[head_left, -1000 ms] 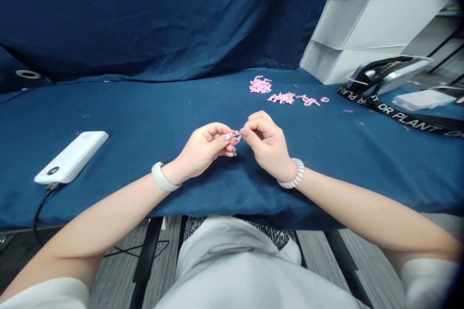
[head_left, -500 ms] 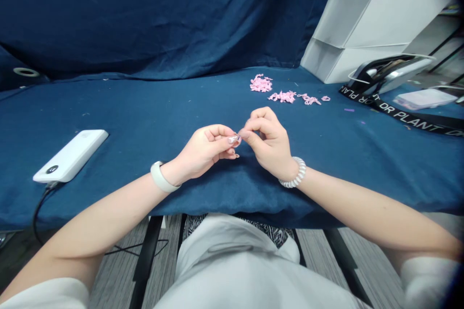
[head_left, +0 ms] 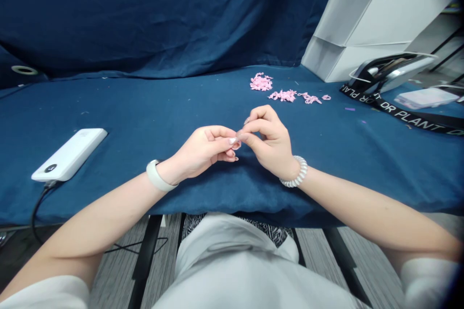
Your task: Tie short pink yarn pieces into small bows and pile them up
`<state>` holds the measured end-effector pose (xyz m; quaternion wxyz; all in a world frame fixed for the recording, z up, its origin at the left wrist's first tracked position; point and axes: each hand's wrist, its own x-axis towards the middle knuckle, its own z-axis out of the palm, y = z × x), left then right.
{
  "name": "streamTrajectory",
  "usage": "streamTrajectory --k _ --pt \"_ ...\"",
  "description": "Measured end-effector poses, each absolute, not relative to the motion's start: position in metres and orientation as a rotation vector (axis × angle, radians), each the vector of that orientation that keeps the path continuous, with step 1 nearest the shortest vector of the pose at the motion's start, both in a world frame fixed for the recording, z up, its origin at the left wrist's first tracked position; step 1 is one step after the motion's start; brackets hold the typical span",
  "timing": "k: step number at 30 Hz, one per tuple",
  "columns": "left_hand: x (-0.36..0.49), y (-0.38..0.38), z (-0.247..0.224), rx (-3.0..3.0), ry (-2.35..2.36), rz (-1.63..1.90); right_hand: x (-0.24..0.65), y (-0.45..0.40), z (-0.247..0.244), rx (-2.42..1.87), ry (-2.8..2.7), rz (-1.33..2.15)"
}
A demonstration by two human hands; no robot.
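My left hand (head_left: 203, 149) and my right hand (head_left: 268, 142) meet at the fingertips above the blue cloth-covered table (head_left: 126, 120). Between the fingertips is a tiny pink piece (head_left: 238, 137), mostly hidden by the fingers. Farther off, beyond my right hand, lie a heap of small pink pieces (head_left: 261, 82) and smaller clusters of pink pieces (head_left: 282, 95) on the cloth. Neither hand touches them.
A white power bank (head_left: 68, 154) with a black cable lies left of my hands. At the back right stand white shelf panels (head_left: 373, 19), a metallic device (head_left: 389, 72) and a black printed strap (head_left: 402, 116). Blue cloth hangs behind the table.
Both hands stay pinched together at the fingertips. My right fingers have risen slightly, and the tiny piece shows less between them. The whole view has shifted a little.
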<state>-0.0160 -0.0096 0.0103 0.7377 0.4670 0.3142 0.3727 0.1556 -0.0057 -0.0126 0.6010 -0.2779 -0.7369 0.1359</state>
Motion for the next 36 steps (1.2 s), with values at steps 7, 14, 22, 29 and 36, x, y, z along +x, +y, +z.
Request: streamTrajectory --k 7,14,22,29,36 --pt "-0.02 -0.007 0.011 1.112 0.778 0.73 0.158 -0.007 -0.009 -0.624 -1.76 0.625" --pt "-0.023 -0.006 0.011 1.331 0.836 0.642 0.159 -0.007 -0.007 -0.701 -1.793 0.967" --pt "-0.022 -0.004 0.003 1.268 0.754 0.644 0.153 -0.008 -0.009 -0.801 -1.469 1.558" --pt "-0.022 -0.008 0.009 1.209 0.648 0.749 0.16 -0.002 -0.003 -0.746 -1.586 1.485" --pt "-0.02 -0.007 0.008 1.25 0.65 0.766 0.164 -0.002 0.002 -0.791 -1.818 1.654"
